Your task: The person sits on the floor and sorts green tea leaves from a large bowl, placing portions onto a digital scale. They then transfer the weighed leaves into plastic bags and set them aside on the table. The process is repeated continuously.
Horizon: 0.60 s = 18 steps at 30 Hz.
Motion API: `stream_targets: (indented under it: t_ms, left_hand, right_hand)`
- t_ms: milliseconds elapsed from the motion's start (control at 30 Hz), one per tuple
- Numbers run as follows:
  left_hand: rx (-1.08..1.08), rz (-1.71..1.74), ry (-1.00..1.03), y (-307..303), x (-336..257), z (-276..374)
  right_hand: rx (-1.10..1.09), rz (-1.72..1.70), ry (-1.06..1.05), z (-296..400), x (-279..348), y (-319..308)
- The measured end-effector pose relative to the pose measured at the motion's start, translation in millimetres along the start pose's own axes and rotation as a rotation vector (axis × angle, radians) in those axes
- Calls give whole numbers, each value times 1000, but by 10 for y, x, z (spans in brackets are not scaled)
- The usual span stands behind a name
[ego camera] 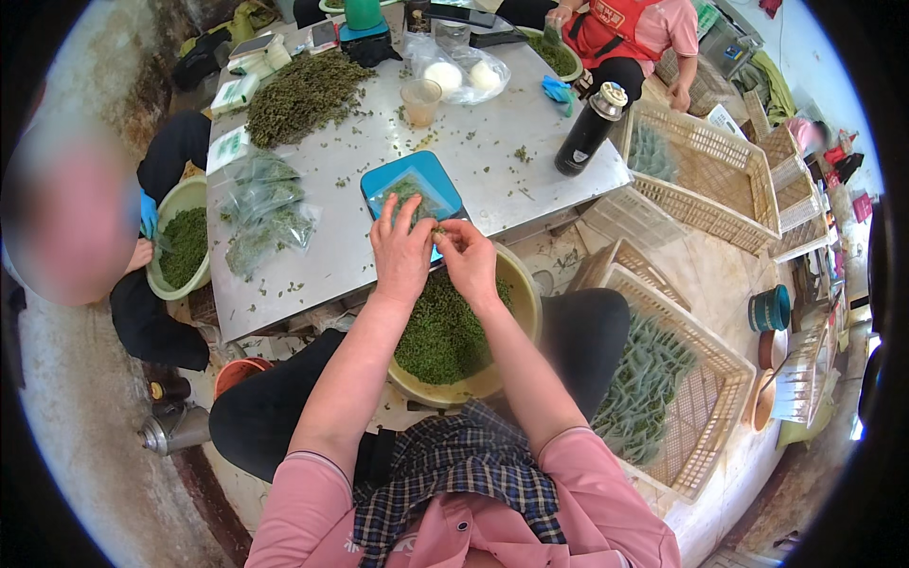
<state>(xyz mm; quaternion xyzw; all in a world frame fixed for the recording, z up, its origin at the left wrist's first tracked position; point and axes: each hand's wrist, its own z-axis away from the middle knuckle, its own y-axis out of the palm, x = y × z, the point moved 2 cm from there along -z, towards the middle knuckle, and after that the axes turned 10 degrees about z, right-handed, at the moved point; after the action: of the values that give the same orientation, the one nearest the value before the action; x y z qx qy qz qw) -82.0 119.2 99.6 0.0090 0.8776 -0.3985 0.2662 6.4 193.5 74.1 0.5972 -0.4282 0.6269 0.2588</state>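
A clear plastic bag (410, 193) of small green berries lies on a blue-topped digital scale (442, 176) at the table's edge. My left hand (398, 255) reaches over the scale, two fingers spread upon the bag. Its thumb and forefinger meet my right fingertips; whether they grip anything is hard to see. My right hand (470, 261) pinches a small green bit (439, 230) just beside the bag. Below both hands, a pale basin (527, 298) sits between my knees, heaped with loose green berries (444, 334). My forearms hide part of it.
Filled bags (266, 213) lie left on the metal table (319, 277), near a berry pile (305, 92). A black thermos (589, 131) stands at the right corner. Plastic crates (710, 419) with bags flank my right. Co-workers sit left (71, 213) and far right (639, 35).
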Motion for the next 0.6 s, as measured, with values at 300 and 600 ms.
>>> stream_targets:
  t_ms: [300, 600]
  left_hand:
    - [-18, -6, -157, 75, 94, -32]
    - [-109, 237, -60, -137, -107, 161]
  right_hand:
    - [2, 238, -12, 185, 140, -57]
    - [106, -428, 396, 360, -277, -168]
